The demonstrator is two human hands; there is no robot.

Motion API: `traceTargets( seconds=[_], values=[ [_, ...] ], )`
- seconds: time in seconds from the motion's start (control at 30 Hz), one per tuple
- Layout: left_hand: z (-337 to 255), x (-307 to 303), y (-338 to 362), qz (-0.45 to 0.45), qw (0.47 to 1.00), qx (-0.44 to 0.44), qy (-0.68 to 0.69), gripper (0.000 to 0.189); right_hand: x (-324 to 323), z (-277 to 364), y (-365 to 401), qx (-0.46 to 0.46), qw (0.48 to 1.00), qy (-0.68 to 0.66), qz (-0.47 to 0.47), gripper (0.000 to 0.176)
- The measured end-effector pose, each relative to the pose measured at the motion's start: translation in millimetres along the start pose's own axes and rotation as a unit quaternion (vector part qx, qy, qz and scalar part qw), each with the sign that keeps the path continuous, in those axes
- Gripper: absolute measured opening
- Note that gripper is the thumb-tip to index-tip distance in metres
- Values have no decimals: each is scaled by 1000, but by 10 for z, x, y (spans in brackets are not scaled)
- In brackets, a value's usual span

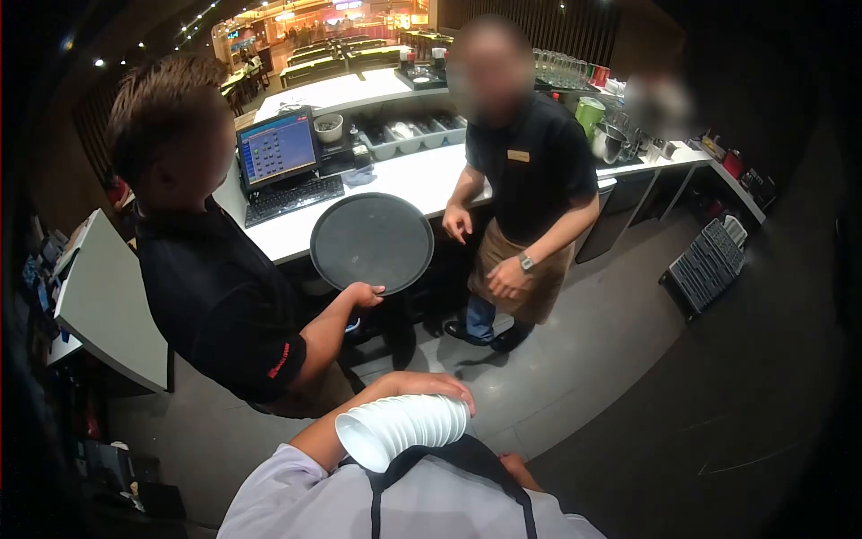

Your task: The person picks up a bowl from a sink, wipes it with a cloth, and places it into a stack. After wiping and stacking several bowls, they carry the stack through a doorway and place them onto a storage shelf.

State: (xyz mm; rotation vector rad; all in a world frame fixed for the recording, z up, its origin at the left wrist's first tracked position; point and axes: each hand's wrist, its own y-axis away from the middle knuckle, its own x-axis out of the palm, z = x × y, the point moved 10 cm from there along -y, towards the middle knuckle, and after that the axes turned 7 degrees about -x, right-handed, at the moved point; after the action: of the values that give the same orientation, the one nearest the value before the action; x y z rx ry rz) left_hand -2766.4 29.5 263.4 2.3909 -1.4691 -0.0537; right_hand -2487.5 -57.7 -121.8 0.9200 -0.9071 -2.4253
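- Dim restaurant service station with a long white table [422, 180] across the back and a grey floor in front of it
- stack of white cups [404, 429] lies on its side at the wearer's chest, open mouth turned to the left, seemingly tipped flat so that the arm can brace it against the body
- left hand [429, 386] is curled over the far end of the stack, fingers wrapped down around it, which keeps the nested cups from sliding apart
- right hand [514, 465] shows only a few fingers beside the apron strap, just right of the stack; I cannot tell whether it is closed, or whether it touches the cups
- one stack; its rims run together into ribs, roughly ten, and an exact count is not possible
- two co-workers in dark shirts stand between the wearer and the table; the nearer one [215, 296] holds one round dark tray [371, 242] tilted up on edge, gripped at its lower rim
- on the table: one touch screen [276, 146], one keyboard [294, 198] and a row of grey cutlery bins [413, 135], all within a standing person's reach
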Motion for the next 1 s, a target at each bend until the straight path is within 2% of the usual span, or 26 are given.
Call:
traceTargets(
  seconds=[0.17,0.27,0.37,0.47,0.57,0.77,0.87,1.0],
  values=[
    [6,6,-24,-4,1000,15,1,42,74,-65,42,5,1000,17,11,28],
    [-11,-24,-43,-8,1000,20,-3,42,202,-673,-331,-1,995,99,-8,34],
    [-86,-29,-85,-9,1000,22,-11,42,52,-674,-22,31,998,50,-12,36],
    [-64,-9,-93,-9,1000,17,-3,43,463,-1694,-685,20,996,79,-32,36],
    [-82,21,-72,-14,1000,18,-9,43,183,-1175,-242,-10,997,74,-36,37],
    [-70,-44,-129,-11,1000,26,-9,44,117,-921,-332,17,988,150,32,37],
    [-92,-97,-187,3,1000,19,-17,44,-26,-551,-199,48,997,52,25,38],
    [-67,-269,-495,39,999,24,-27,46,-129,-212,-362,10,999,40,25,34]
  ],
)
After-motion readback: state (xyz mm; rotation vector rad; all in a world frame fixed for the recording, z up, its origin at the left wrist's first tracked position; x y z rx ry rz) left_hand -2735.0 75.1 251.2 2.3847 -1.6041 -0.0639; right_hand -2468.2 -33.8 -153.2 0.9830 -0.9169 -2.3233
